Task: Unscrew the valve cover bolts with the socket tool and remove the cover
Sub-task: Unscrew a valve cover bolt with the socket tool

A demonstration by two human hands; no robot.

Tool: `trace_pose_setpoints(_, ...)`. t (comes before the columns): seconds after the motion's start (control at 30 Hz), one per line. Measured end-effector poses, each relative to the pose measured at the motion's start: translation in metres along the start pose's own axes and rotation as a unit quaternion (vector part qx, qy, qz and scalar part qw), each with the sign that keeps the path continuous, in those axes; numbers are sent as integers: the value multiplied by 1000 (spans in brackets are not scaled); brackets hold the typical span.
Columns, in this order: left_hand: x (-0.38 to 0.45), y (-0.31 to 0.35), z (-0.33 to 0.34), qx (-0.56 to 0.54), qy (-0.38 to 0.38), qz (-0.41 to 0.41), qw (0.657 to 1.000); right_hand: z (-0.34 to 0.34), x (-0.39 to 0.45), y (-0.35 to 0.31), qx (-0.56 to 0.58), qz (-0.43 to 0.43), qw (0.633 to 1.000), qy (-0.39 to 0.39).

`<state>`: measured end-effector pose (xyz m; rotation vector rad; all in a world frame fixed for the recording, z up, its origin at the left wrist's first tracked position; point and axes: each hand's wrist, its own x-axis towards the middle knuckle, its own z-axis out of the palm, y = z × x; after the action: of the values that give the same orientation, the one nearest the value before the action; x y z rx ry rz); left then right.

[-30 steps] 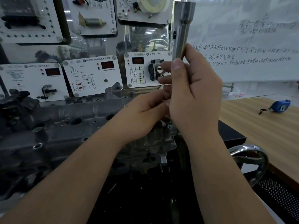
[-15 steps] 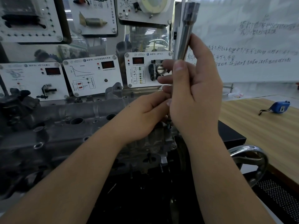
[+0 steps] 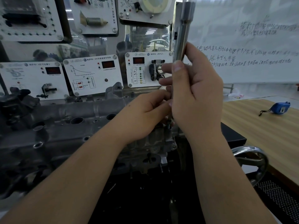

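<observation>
The grey metal valve cover point(image 3: 68, 123) lies across the left and middle of the view, with several round holes in its top. My right hand point(image 3: 195, 97) grips a long chrome socket tool point(image 3: 184, 29), which stands nearly upright over the cover's right end. My left hand point(image 3: 145, 113) reaches in from the left and pinches the tool's lower part, just under my right hand. A thin dark bolt point(image 3: 169, 124) shows below the two hands, pointing down at the cover's right end. The tool's lower end is hidden by my fingers.
White sensor display panels point(image 3: 92, 75) stand behind the engine. A whiteboard point(image 3: 250, 38) fills the upper right. A wooden table point(image 3: 267, 135) at right carries a blue tape measure point(image 3: 280, 108). A chrome handwheel point(image 3: 252, 162) sits at lower right.
My right hand and the socket tool have risen a little and tilted slightly. My left hand stays at the tool's lower part.
</observation>
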<state>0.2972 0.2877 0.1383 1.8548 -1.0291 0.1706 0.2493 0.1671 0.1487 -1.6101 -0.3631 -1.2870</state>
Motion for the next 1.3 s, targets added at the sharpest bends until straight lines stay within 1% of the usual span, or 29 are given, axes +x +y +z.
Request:
trace_pose_setpoints(0.17,1,-1,3,0,11,15,1000,1,-1,-3,-41,-40,998,11)
trace_pose_setpoints(0.33,0,-1,1,1,0,-3,1000,2,-1,-3,-28,-22,999,-10)
trace_pose_setpoints(0.43,0,0,1,10,-3,-2,1000,2,0,-2,-7,8,1000,3)
trace_pose_setpoints(0.57,2,-1,3,6,15,11,1000,2,0,-2,-9,-23,1000,0)
trace_pose_setpoints(0.63,3,-3,4,3,15,8,1000,2,-1,-3,-19,-35,999,17)
trace_pose_setpoints(0.9,0,-1,1,-8,6,13,1000,5,1,0,-8,-3,1000,3)
trace_pose_setpoints(1.0,3,-3,3,-9,17,12,1000,4,1,-1,-4,-16,1000,17)
trace_pose_setpoints(1.1,2,-3,3,-8,13,14,1000,5,-1,-2,-25,-38,999,30)
trace_pose_setpoints(1.2,0,-2,1,0,-1,-1,1000,4,-2,-1,-7,-26,1000,12)
trace_pose_setpoints(1.3,-1,-1,0,6,-9,-7,1000,6,-2,0,-3,-15,1000,16)
